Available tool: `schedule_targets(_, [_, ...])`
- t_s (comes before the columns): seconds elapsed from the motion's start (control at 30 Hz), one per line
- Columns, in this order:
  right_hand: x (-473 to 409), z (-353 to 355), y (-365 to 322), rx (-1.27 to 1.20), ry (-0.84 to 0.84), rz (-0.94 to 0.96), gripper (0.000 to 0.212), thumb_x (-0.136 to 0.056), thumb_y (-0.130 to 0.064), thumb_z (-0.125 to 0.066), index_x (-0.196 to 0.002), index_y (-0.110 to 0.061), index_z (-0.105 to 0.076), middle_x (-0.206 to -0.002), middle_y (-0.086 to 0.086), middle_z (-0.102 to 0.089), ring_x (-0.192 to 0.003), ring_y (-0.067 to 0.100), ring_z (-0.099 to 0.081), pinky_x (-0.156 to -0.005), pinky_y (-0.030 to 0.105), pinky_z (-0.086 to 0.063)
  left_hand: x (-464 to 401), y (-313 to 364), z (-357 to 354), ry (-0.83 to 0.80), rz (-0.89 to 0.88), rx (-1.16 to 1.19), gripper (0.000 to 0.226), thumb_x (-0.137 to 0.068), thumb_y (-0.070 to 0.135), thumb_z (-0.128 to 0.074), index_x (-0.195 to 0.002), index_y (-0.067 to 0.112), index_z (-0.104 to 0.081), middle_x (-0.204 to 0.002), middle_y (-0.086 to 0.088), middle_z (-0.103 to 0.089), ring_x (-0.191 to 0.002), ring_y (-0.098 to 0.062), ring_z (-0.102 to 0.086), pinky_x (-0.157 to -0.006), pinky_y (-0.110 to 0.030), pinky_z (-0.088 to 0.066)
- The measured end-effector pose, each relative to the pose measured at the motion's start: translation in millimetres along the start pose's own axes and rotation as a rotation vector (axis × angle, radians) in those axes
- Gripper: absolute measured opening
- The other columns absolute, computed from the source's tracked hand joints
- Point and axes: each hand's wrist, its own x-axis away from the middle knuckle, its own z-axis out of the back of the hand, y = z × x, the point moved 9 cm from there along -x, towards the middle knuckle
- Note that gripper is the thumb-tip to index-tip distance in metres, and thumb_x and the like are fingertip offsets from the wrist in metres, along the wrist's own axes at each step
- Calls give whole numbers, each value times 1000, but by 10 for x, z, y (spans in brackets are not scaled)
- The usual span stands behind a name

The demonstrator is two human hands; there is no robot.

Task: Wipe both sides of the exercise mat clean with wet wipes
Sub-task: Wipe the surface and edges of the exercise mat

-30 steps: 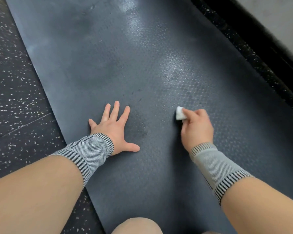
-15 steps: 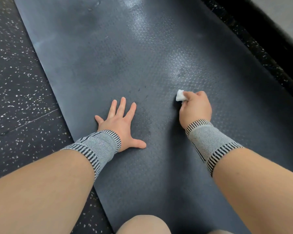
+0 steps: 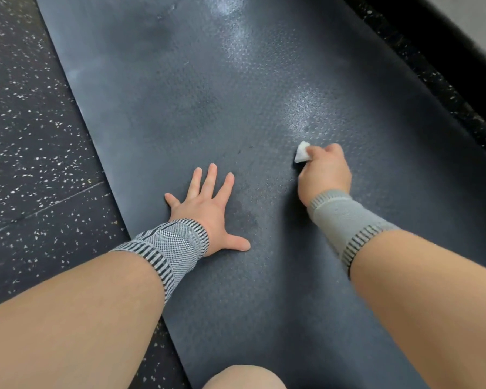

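A dark grey textured exercise mat lies unrolled on the floor, running away from me. My right hand is closed on a small folded white wet wipe and presses it onto the mat right of centre. A damp, shiny streak runs along the mat beyond the wipe. My left hand rests flat on the mat near its left edge, fingers spread, holding nothing. Both wrists wear grey knitted wrist supports.
Black rubber flooring with white speckles lies left of the mat. Along the right runs a strip of speckled floor and a dark baseboard under a pale wall. My bare knee shows at the bottom edge.
My right hand has slid the wipe forward along the mat, away from me. My left hand has stayed flat in the same place on the mat.
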Motion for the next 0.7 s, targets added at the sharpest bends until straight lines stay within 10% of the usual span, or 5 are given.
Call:
schedule_targets(0.23, [850, -348, -758, 13, -229, 620, 22, -84, -15, -56, -102, -23, -66, -85, -1, -38, -67, 23, -41, -60, 28, -32, 3, -3, 6, 18, -8, 10, 141, -47, 90, -60, -145, 38, 28, -152, 7, 37, -143, -21, 29, -104, -73, -15])
schedule_targets(0.47, [-90, 14, -44, 49, 2, 88, 31, -84, -9, -52, -111, -19, -63, -103, 8, -45, -85, 31, -52, -75, 28, -37, -29, -31, -35, -18, 7, -27, 141, -45, 94, -55, -140, 40, 34, -149, 9, 42, -142, -21, 31, -104, -74, -15])
schedule_targets(0.7, [930, -372, -780, 35, -317, 689, 25, -85, -17, -55, -109, -22, -61, -96, 6, -45, -81, 27, -50, -66, 32, -40, -2, -30, -4, -13, 10, -24, 142, -43, 93, -56, -142, 40, 31, -149, 10, 41, -142, -19, 32, -104, -74, -17])
